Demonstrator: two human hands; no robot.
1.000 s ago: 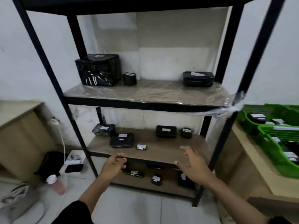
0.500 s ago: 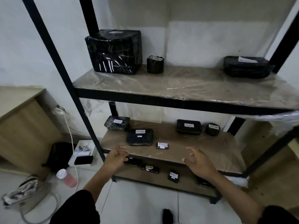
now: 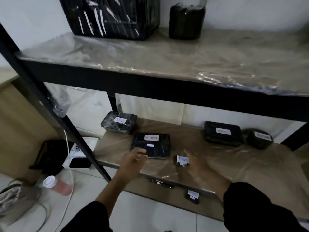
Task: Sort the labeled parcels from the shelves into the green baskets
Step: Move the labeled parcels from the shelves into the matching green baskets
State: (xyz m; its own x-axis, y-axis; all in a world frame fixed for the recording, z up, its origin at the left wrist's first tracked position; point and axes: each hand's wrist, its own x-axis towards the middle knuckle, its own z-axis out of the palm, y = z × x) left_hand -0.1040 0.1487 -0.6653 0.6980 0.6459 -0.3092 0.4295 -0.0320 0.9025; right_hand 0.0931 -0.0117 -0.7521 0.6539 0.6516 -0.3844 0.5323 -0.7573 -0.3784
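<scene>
Middle shelf of a black metal rack with film-covered board shelves (image 3: 117,148), lower centre of the frame. Left of centre, the left hand (image 3: 136,155) has its fingers loosely curled at the near left corner of a flat black film-wrapped parcel labelled "RETURN" (image 3: 155,145); whether they touch it cannot be told. Behind that parcel, toward the rear left, lies a black wrapped tray-shaped parcel with a white label (image 3: 119,123). Just right of centre, the blurred right hand (image 3: 194,162) reaches with fingers apart to a small dark parcel with a white label (image 3: 182,160), holding nothing. The flat parcel probably handles as light and stiff; its glossy wrap looks slippery, so gripping the opposite long edges seems best. The small parcel suits a fingertip pinch. No green basket is in view.
</scene>
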